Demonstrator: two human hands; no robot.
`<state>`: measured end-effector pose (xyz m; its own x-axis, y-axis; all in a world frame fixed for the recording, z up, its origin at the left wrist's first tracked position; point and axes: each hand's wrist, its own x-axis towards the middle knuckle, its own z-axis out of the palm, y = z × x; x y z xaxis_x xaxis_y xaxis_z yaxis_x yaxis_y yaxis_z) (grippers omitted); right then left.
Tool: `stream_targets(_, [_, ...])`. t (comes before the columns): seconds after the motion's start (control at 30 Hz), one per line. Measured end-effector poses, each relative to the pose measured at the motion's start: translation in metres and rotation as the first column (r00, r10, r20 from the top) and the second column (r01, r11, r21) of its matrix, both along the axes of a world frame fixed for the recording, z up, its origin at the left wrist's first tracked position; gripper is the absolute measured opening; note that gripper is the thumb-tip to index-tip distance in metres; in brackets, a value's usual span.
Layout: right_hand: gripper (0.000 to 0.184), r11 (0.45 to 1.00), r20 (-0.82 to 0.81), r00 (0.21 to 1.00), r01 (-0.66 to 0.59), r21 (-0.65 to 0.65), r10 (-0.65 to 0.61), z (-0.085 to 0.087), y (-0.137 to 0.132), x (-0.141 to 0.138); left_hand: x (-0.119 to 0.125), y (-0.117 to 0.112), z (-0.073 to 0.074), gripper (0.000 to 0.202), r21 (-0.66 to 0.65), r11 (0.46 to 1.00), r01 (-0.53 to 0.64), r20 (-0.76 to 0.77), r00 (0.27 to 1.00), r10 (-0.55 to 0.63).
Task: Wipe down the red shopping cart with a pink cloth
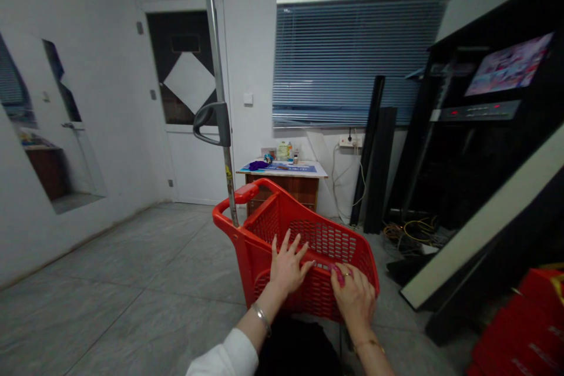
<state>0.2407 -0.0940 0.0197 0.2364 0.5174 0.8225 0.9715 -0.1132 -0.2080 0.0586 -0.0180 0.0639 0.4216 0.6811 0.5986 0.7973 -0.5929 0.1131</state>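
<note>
A red plastic shopping basket cart [308, 291] with perforated sides stands on the floor right in front of me. My left hand [288, 264] has its fingers spread over the near rim of the basket and holds nothing. A silver bangle circles that wrist. At the same rim, further right, my right hand [356, 294] is closed round a small bright pink thing [338, 274], perhaps a cloth; most of it is hidden by the fingers. A tall metal pole with a grey grip [224, 129] rises at the cart's left end, by the red handle [240, 195].
Behind the cart a small wooden desk [282, 187] bears bottles and a purple cloth [258, 165]. Dark panels [379, 170] lean near tangled cables. A slanted pale board [476, 229] and red boxes [520, 329] stand at the right. A white door [194, 158] is at the back left.
</note>
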Motion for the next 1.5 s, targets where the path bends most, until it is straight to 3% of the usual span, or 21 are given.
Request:
stream_targets(0.2, [0.031,0.996,0.018,0.996,-0.087,-0.005,0.087,-0.012,-0.009,0.034,-0.004,0.003,-0.003,0.052,0.037,0.999,-0.012,-0.035,0.999,0.014])
stream_targets(0.4, [0.044,0.987,-0.059,0.987,-0.145,0.065,0.149,-0.027,-0.015,0.071,0.000,0.006,-0.007,0.049,0.062,0.998,-0.016,-0.031,0.999,0.018])
stream_targets(0.57, [0.056,0.989,-0.164,0.976,-0.138,0.060,0.146,-0.033,-0.010,0.066,0.000,0.006,-0.007,0.048,0.055,0.998,-0.009,-0.016,1.000,0.009])
stream_targets(0.77, [0.073,0.999,-0.326,0.945,-0.034,0.007,0.034,-0.030,-0.009,0.061,-0.001,0.006,-0.007,0.048,0.056,0.998,-0.019,-0.010,1.000,0.019])
stream_targets(1.03, [0.066,0.993,-0.279,0.953,-0.105,0.062,0.118,-0.033,-0.006,0.057,-0.003,0.007,-0.006,0.048,0.050,0.998,-0.033,0.017,0.999,0.032])
stream_targets(1.33, [0.063,0.996,-0.329,0.944,0.041,0.083,-0.011,-0.029,0.012,0.038,-0.007,0.011,-0.005,0.045,0.033,0.999,-0.020,0.050,0.999,0.019])
stream_targets(1.5, [0.053,0.995,-0.285,0.956,-0.054,0.086,0.077,-0.030,0.016,0.047,-0.009,0.010,-0.003,0.044,0.043,0.999,-0.027,0.058,0.998,0.025])
